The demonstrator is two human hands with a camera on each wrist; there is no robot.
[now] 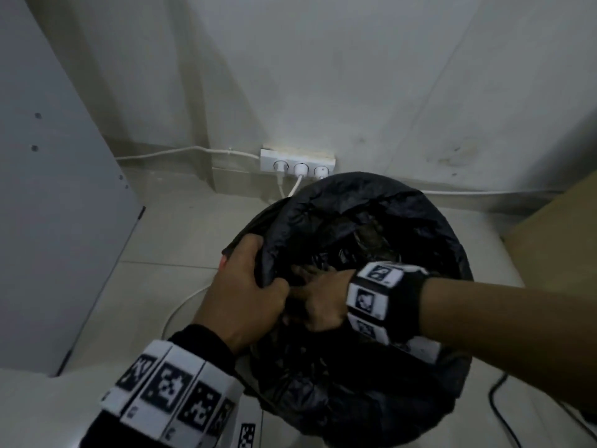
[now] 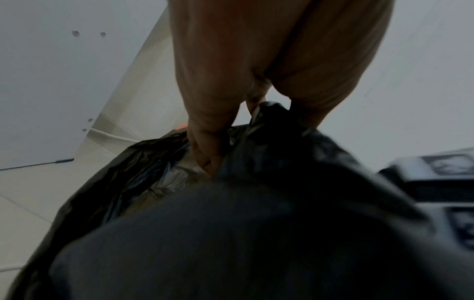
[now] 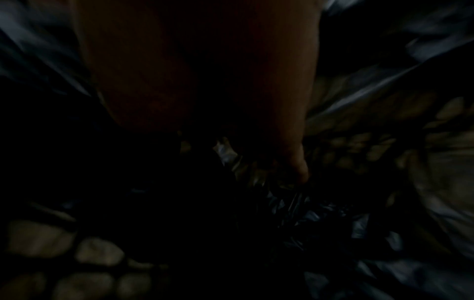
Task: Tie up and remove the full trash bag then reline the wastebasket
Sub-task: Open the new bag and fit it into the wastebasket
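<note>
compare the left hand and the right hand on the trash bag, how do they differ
The left hand sits at the near-left rim of the trash bag, its grip bunching a raised fold of black plastic; the right hand reaches lower, into the bag's mouth, fingers curled among gathered plastic. The left wrist view is lit and shows the pinch; the right wrist view is nearly dark. Both hands hold the same bag, almost touching.

— Any lettering legible here?
— None. Only black-and-white coded marker squares on the wrist bands [image 1: 171, 388], lower left and centre right of the frame; nothing can be read.
</note>
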